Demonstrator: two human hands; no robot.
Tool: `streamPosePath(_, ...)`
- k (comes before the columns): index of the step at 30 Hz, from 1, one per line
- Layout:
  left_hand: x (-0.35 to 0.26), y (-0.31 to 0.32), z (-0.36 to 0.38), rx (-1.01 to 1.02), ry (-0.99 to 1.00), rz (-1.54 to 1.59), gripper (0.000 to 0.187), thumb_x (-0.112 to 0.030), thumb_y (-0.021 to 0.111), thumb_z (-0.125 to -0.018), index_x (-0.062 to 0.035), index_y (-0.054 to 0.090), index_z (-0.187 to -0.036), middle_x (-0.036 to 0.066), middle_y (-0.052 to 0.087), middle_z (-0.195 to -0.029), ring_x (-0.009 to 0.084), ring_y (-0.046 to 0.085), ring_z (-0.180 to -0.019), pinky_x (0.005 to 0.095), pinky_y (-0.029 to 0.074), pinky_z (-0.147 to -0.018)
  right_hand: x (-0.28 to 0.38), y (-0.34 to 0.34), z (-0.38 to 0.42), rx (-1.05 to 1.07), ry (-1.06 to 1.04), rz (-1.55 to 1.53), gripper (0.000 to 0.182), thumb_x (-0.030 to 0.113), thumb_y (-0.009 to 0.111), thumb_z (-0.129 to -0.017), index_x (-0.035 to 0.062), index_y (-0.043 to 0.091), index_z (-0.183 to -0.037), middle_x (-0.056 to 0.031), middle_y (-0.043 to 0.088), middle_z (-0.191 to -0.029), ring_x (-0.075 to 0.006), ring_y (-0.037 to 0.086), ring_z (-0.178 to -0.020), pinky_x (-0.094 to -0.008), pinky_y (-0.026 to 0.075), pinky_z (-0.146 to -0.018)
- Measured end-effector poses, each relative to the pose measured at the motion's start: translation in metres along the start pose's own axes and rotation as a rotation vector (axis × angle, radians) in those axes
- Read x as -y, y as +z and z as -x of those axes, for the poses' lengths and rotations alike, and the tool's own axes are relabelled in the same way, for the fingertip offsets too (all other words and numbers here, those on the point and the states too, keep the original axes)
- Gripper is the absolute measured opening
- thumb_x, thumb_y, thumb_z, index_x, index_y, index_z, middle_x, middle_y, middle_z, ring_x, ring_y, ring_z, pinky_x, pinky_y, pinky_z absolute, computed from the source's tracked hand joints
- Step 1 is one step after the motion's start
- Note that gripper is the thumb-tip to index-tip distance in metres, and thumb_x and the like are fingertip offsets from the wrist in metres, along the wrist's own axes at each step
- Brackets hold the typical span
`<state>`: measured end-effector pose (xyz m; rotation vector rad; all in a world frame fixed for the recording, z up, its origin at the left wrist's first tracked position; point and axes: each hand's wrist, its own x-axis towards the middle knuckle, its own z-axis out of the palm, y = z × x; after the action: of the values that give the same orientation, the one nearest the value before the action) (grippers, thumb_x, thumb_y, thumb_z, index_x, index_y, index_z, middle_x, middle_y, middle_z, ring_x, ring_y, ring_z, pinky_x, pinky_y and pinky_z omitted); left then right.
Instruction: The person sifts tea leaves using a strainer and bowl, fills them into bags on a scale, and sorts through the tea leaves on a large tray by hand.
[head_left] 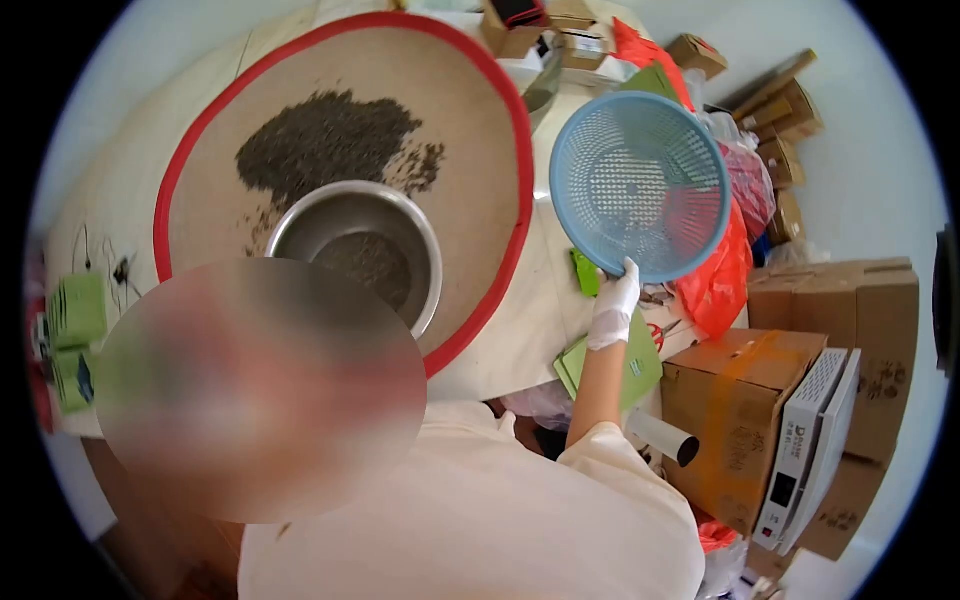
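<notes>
Right hand: white-gloved, the right hand (617, 300) is closed on the near rim of the basket, thumb laid over the edge; the bare forearm runs back to a pale sleeve (610, 450).
Left hand: not to be seen; a blurred patch covers the lower left, so I cannot tell its state.
Blue basket: the basket (572, 190) is at the right of the tray, its mouth facing the camera; round, plastic, with slotted walls and a gridded base. Whether it rests or is lifted, I cannot tell.
Gap: a narrow strip of cream table (555, 325) separates the basket from the tray; below, the bare strip widens between tray and forearm.
Crowded side: a glossy red-orange bag (725, 295) lies close against the basket's right edge, with red-handled scissors (657, 335) and flat green boxes (640, 378) near the wrist.
Round tray: the broad tan tray (465, 130) has a thick red border and open surface along its upper and right margins.
Dark heap: a loose, crumbly heap (325, 145) of small dark pieces spreads over the tray's upper middle, with stray bits at its fringe.
Steel bowl: a smooth metal bowl (325, 225) stands on the tray against the heap, fine dark bits in its bottom.
Far right: a taped cardboard carton (695, 400) stands beside a white appliance (797, 450).
</notes>
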<state>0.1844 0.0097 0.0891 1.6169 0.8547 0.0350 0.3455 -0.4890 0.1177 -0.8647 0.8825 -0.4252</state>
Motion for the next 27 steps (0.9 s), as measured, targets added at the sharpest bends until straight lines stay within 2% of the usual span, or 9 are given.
streamPosePath(4,-0.071,0.015,0.023,0.01,-0.043,0.158,0.02,-0.018,0.06,-0.088,-0.0011,0.059,-0.097,0.002,0.061,-0.084,0.0101,0.058,-0.07,0.0232,0.046,-0.059,-0.012,0.015,-0.067,0.068,0.078,0.003,0.028,0.02,0.056,-0.087,0.0079,0.053,-0.112,-0.0049,0.058,-0.11,-0.022,0.055,-0.1,-0.0419,0.046,-0.085)
streamPosePath(5,-0.086,0.024,0.022,0.012,-0.021,0.139,0.02,-0.018,0.06,-0.088,-0.0011,0.059,-0.097,0.002,0.061,-0.084,0.0101,0.058,-0.07,0.0232,0.046,-0.059,-0.021,0.018,-0.089,0.113,0.093,-0.028,0.037,0.021,0.055,-0.088,0.0048,0.048,-0.121,-0.0098,0.053,-0.119,-0.0239,0.056,-0.099,-0.0409,0.052,-0.076)
streamPosePath(7,-0.116,0.041,0.017,0.098,-0.021,0.062,0.021,-0.02,0.059,-0.089,-0.0017,0.057,-0.1,0.004,0.062,-0.088,0.0113,0.06,-0.07,0.0233,0.048,-0.058,-0.04,0.026,-0.125,0.109,0.177,-0.043,0.038,0.021,0.055,-0.088,0.0045,0.047,-0.122,-0.0109,0.052,-0.12,-0.0253,0.056,-0.101,-0.0421,0.052,-0.077)
streamPosePath(12,-0.211,0.159,0.016,0.361,0.044,0.114,0.025,-0.018,0.06,-0.089,-0.0005,0.057,-0.107,0.004,0.061,-0.097,0.0123,0.059,-0.086,0.0279,0.048,-0.075,-0.053,0.037,-0.141,0.166,0.263,-0.072,0.05,0.028,0.051,-0.091,0.0026,0.038,-0.132,-0.0151,0.05,-0.122,-0.0297,0.059,-0.094,-0.0451,0.053,-0.077)
streamPosePath(18,-0.252,0.337,-0.001,0.665,0.097,0.047,0.025,-0.023,0.06,-0.09,-0.0031,0.056,-0.105,0.004,0.059,-0.095,0.0134,0.057,-0.087,0.0315,0.047,-0.079,-0.054,-0.033,-0.072,0.07,0.039,0.18,0.061,0.035,0.054,-0.092,0.0065,0.033,-0.141,-0.015,0.046,-0.133,-0.0255,0.061,-0.09,-0.0366,0.051,-0.071)
streamPosePath(20,-0.251,0.392,-0.002,0.729,0.112,0.046,0.023,-0.022,0.059,-0.089,-0.0042,0.055,-0.103,0.004,0.059,-0.096,0.0137,0.057,-0.089,0.0309,0.047,-0.077,-0.058,-0.075,-0.046,0.083,-0.257,0.354,0.065,0.029,0.055,-0.091,0.0034,0.026,-0.144,-0.0157,0.047,-0.132,-0.0266,0.056,-0.106,-0.0368,0.047,-0.087)
streamPosePath(21,-0.242,0.42,-0.014,0.739,0.115,0.051,0.021,-0.021,0.059,-0.089,-0.0043,0.055,-0.102,0.005,0.059,-0.096,0.0143,0.057,-0.089,0.0313,0.048,-0.076,-0.055,-0.096,-0.032,0.037,-0.248,0.351,0.065,0.029,0.055,-0.091,0.0034,0.026,-0.144,-0.0157,0.047,-0.132,-0.0266,0.056,-0.106,-0.0368,0.047,-0.087)
streamPosePath(23,-0.22,0.465,-0.028,0.785,0.112,0.063,0.019,-0.019,0.058,-0.089,-0.0036,0.055,-0.099,0.006,0.059,-0.097,0.0158,0.058,-0.089,0.0325,0.051,-0.075,-0.046,-0.136,0.001,-0.125,-0.562,1.03,0.073,0.03,0.061,-0.085,0.0045,0.026,-0.144,-0.02,0.042,-0.137,-0.0334,0.045,-0.122,-0.043,0.036,-0.101)
streamPosePath(27,-0.178,0.511,-0.055,0.837,0.069,0.006,0.018,-0.012,0.056,-0.088,0.0026,0.052,-0.098,0.01,0.058,-0.098,0.0208,0.06,-0.088,0.0345,0.057,-0.077,-0.046,-0.188,0.045,-0.187,-0.444,1.602,0.095,0.04,0.072,-0.07,0.0043,0.025,-0.144,-0.026,0.026,-0.145,-0.0413,0.026,-0.134,-0.0504,0.02,-0.109)
